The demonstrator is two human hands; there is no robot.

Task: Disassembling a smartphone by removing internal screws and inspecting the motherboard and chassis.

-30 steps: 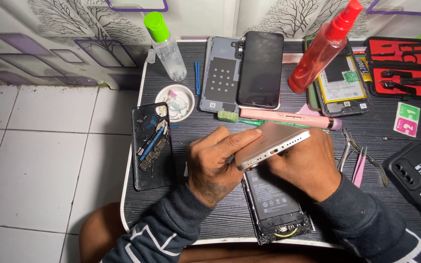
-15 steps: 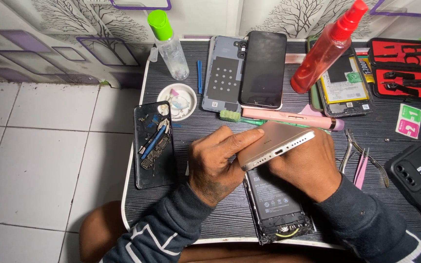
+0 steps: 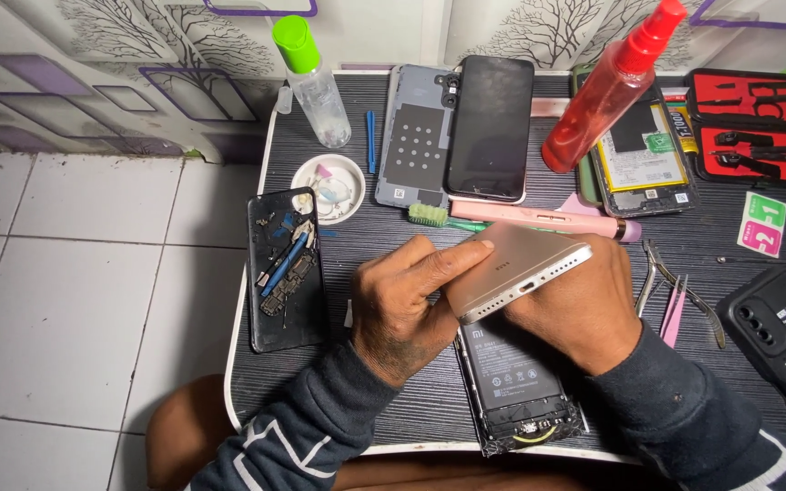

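Both my hands hold a gold-coloured phone back cover point(image 3: 518, 268) above a small dark wood-grain table point(image 3: 366, 400). My left hand point(image 3: 407, 305) grips its left edge, the index finger stretched along the top. My right hand point(image 3: 579, 305) holds it from underneath on the right. The cover is tilted, and its bottom edge with port holes faces me. Under my hands lies an opened phone body point(image 3: 516, 382) with its black battery showing.
Left lies a black phone panel point(image 3: 286, 273) carrying small parts and a blue tool. Behind are a small white dish point(image 3: 329, 186), a green-capped clear bottle point(image 3: 311, 82), a grey back cover point(image 3: 416, 136), a black phone point(image 3: 491, 127), a red spray bottle point(image 3: 611, 86), a pink tool point(image 3: 539, 218), tweezers point(image 3: 675, 305) and a red tool case point(image 3: 748, 127).
The gold cover has stayed tilted in both hands and my left index finger stays along its top. The view has shifted slightly; nothing else on the table has moved.
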